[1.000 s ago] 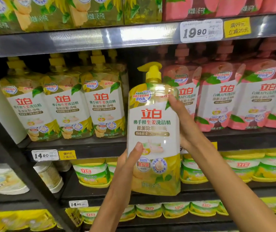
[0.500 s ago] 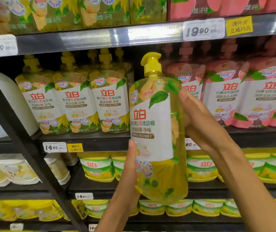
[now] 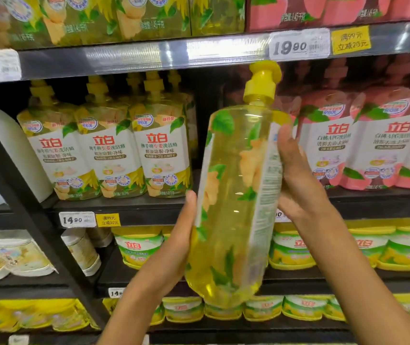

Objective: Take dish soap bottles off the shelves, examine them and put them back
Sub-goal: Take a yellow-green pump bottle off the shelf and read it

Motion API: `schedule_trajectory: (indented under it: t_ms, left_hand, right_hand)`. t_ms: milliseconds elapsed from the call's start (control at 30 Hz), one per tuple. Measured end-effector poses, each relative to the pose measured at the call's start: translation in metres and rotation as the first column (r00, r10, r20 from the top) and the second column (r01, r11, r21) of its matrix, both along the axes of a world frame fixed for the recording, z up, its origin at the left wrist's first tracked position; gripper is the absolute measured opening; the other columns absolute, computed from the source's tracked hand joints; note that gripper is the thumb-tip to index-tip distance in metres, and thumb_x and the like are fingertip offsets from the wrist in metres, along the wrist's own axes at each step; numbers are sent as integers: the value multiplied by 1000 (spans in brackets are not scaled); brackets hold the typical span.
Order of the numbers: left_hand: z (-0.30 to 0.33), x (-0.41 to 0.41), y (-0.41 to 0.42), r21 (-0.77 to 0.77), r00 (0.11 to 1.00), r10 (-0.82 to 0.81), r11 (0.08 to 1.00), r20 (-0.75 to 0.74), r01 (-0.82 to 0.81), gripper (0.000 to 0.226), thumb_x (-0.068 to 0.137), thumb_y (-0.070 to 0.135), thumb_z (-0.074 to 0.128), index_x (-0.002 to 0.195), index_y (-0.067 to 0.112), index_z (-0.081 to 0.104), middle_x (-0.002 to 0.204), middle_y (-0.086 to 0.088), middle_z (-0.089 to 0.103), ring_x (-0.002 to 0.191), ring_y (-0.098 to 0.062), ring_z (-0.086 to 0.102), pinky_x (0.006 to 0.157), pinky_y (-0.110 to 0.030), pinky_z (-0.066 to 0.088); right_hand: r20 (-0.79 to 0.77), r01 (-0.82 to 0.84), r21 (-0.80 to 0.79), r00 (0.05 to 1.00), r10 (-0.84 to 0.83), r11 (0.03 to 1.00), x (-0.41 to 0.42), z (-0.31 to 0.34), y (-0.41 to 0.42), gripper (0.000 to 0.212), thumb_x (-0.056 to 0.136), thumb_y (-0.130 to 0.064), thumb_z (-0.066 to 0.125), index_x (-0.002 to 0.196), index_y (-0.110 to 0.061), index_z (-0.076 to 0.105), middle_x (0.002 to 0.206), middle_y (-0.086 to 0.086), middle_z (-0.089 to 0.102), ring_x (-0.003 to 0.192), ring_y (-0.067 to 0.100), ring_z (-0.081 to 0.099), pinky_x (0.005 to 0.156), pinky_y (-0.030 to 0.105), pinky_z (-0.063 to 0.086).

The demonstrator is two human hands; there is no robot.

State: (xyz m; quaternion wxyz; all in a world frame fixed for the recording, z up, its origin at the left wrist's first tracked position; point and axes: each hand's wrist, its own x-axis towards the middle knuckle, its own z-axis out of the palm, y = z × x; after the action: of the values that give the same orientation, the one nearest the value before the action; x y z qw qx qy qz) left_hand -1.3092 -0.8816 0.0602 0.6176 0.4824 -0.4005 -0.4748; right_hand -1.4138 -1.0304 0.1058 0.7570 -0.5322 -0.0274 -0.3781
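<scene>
Head view: I hold the yellow dish soap bottle [image 3: 233, 195] off the shelf, between both hands, tilted slightly, pump cap [image 3: 263, 80] up and leaning right. Narrow side faces me; clear yellow liquid shows through. My left hand [image 3: 174, 247] presses its lower left edge, thumb flat along the side; other fingers hidden behind the bottle. My right hand [image 3: 296, 175] grips the upper right edge, over the back label, fingers wrapped round behind. Left of my left hand: three matching yellow bottles [image 3: 106, 155] on the shelf, 14.90 price tag [image 3: 77, 219] below them. Right of my right hand: pink bottles [image 3: 363, 145]. Above the cap: 19.90 tag [image 3: 298, 44] on the shelf rail
</scene>
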Motion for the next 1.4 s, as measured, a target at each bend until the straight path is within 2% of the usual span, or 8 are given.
schedule_trajectory:
  t_ms: [167,433,567,700,867,1100,1267,1400]
  left_hand:
    - [-9,-3,0,-111,985,144,985,95,-134,73,37,84,69,98,44,71,102,20,72,98,1,66,80,-18,54]
    - [-21,-10,2,-83,971,210,972,-110,-220,60,55,71,65,105,37,70,105,10,73,95,-9,70,68,-24,57]
    - [-20,-10,6,-95,993,83,991,-80,-90,36,61,68,48,86,55,70,95,18,74,87,-1,70,62,-17,55]
    - [-18,7,6,-36,1000,28,999,-13,-28,47,67,77,56,103,50,69,109,14,71,101,-5,67,72,-17,55]
    - [-23,24,-9,-47,971,132,991,201,-126,106,44,78,72,133,27,46,114,9,70,106,-12,66,80,-27,57]
    - [-47,13,-16,-232,928,258,952,267,-198,73,45,36,92,105,58,56,110,16,70,100,-4,67,72,-15,55]
    - [-50,23,-14,-287,871,340,926,354,-244,104,37,31,94,128,21,46,111,17,68,101,-3,66,71,-14,54]
    - [-48,22,-16,-306,856,338,925,391,-226,101,42,37,93,129,19,46,111,15,69,100,-4,67,71,-14,54]
  right_hand:
    - [-79,165,45,984,-161,985,1,5,7,86,67,-43,80,131,4,46,89,10,72,75,19,71,62,28,56]
    - [-215,136,10,968,-130,991,-3,2,4,71,78,-45,64,136,-8,49,121,10,68,109,22,66,88,33,55]
    - [-173,-4,98,985,20,995,1,-11,7,34,87,-42,59,110,-20,71,109,4,72,101,19,69,82,32,56]
    - [-128,49,180,991,-26,982,0,-17,8,32,85,-41,65,106,-19,73,107,6,73,99,22,70,78,33,56]
    - [-61,253,-17,965,-254,967,-2,-21,15,53,75,-35,76,122,-15,60,109,10,73,101,26,70,76,32,57]
    - [-85,218,-421,957,-277,881,-15,-23,14,73,55,-49,87,119,-31,57,110,-8,72,104,12,68,79,21,54]
    - [-81,136,-580,971,-223,803,-36,-30,10,75,58,-53,84,125,-54,51,122,-27,61,111,-7,58,86,8,46]
    - [-81,81,-478,987,-136,874,-29,-41,6,75,52,-48,91,120,-44,59,116,-11,69,108,9,65,83,21,53]
